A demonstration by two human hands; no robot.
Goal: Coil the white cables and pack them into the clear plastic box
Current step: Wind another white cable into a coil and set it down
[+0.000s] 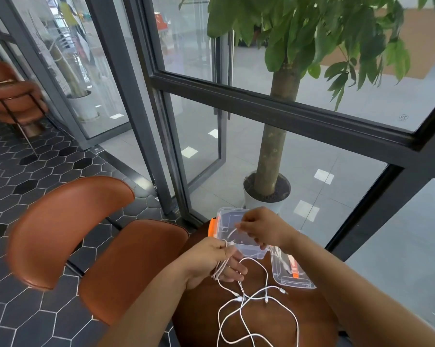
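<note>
A: Cables (239, 299)?
B: White, mostly loose and tangled on the near part of the table (269, 324). One end is looped round the left hand (219, 261).
A: Grip?
B: Left fingers are curled through the loops, thumb on top. The right hand (261, 227) pinches one strand, fingertips closed, over the box (251, 252).
A: Box?
B: Clear, open, at the far table edge, no cable lying in it. The lid (281, 271) lies just right of it.
A: Around?
B: A brown chair (136, 266) on the left, a potted tree (274, 151) behind glass, far side.
</note>
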